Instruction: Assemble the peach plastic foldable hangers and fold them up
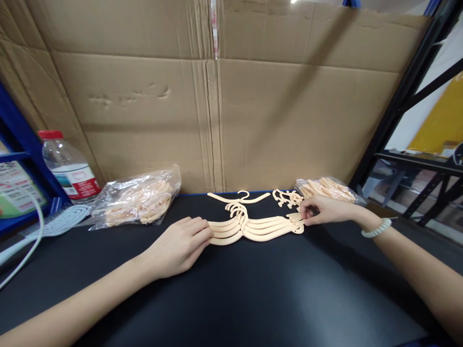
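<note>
Several cream plastic hangers [265, 231] lie nested in a row on the black table, their hooks overlapping in the middle. My left hand [181, 243] is closed over their left ends, which its fingers hide. At the right ends, my right hand [327, 210] pinches a small cream plastic piece [297, 222] with a rounded, holed end, against the hangers. Whether that piece is attached to them I cannot tell. Behind the row, a single hanger [224, 198] lies apart. Small cream plastic hooks or connectors [287, 197] form a loose pile just beyond my right fingers.
Clear bags of cream plastic parts lie at the left [137, 200] and back right [327, 189]. A red-capped bottle [72, 168], a pale hairbrush [61, 221] and a white cable [38, 226] are at the far left. A cardboard wall [253, 120] closes off the back.
</note>
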`<state>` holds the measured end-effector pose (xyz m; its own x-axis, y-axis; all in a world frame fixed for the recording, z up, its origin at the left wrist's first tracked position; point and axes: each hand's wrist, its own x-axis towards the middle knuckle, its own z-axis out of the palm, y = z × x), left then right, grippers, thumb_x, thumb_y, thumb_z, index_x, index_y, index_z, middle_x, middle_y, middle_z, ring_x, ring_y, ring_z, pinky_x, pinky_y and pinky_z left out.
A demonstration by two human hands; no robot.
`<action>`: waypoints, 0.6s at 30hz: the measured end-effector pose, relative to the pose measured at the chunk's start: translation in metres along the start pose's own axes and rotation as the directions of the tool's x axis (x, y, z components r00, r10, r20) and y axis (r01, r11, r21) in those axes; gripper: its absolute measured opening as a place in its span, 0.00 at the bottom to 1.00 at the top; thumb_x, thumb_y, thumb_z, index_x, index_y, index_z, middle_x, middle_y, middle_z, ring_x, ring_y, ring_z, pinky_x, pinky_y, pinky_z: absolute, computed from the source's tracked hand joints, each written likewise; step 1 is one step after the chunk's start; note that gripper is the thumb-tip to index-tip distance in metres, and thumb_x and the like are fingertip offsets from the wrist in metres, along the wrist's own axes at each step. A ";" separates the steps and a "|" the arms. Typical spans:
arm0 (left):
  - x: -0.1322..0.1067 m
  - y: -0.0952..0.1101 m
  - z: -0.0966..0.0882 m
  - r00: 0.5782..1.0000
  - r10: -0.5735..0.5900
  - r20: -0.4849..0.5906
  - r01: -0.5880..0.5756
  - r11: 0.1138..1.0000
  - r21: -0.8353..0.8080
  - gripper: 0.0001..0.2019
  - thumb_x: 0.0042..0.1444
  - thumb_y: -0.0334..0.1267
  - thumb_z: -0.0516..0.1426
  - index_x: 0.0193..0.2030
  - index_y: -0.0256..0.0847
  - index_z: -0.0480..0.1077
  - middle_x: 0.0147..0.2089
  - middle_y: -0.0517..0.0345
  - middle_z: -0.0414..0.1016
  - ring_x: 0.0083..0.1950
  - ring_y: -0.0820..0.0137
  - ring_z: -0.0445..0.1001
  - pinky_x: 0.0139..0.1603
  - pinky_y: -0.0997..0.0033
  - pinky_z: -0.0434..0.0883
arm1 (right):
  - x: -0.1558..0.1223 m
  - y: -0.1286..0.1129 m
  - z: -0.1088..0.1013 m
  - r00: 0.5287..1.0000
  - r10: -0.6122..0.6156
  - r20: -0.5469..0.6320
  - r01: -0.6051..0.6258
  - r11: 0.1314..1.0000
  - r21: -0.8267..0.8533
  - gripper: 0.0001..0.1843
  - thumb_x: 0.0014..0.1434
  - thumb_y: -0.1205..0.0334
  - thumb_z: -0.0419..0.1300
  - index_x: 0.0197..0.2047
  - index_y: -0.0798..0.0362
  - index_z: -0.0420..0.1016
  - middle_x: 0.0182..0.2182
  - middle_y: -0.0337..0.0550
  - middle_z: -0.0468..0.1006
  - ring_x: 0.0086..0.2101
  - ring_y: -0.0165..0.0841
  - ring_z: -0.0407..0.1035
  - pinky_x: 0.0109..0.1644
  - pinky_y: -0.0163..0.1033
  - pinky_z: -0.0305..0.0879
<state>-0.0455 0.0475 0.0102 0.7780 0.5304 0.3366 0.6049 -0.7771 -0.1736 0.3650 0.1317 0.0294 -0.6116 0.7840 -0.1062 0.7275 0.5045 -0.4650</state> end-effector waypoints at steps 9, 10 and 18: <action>0.000 0.002 0.004 0.999 -0.019 -0.029 0.019 1.000 -0.003 0.08 0.63 0.29 0.47 0.39 0.40 0.66 0.36 0.53 0.70 0.37 0.63 0.69 0.36 0.64 0.62 | -0.003 -0.012 -0.001 0.997 -0.003 -0.079 0.003 1.000 -0.003 0.16 0.54 0.49 0.61 0.37 0.54 0.73 0.28 0.44 0.73 0.29 0.34 0.67 0.32 0.39 0.63; 0.000 0.002 0.004 0.999 -0.019 -0.034 0.019 1.000 -0.005 0.08 0.63 0.29 0.47 0.39 0.40 0.66 0.36 0.53 0.70 0.36 0.64 0.69 0.36 0.64 0.62 | -0.002 -0.017 -0.001 0.994 -0.013 -0.108 0.013 1.000 0.001 0.16 0.54 0.49 0.60 0.37 0.54 0.73 0.28 0.44 0.73 0.29 0.34 0.67 0.32 0.39 0.63; -0.001 0.004 0.004 0.996 -0.031 -0.088 0.026 0.998 -0.062 0.08 0.61 0.29 0.48 0.41 0.40 0.67 0.36 0.53 0.71 0.36 0.64 0.69 0.37 0.65 0.64 | -0.038 -0.113 0.026 0.917 -0.360 -0.173 0.394 0.888 0.237 0.15 0.58 0.55 0.62 0.50 0.42 0.72 0.31 0.40 0.76 0.31 0.34 0.72 0.38 0.41 0.68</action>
<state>-0.0438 0.0454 0.0051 0.7410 0.5225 0.4219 0.6130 -0.7828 -0.1073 0.2982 0.0358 0.0632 -0.7691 0.5993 0.2220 0.3314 0.6710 -0.6633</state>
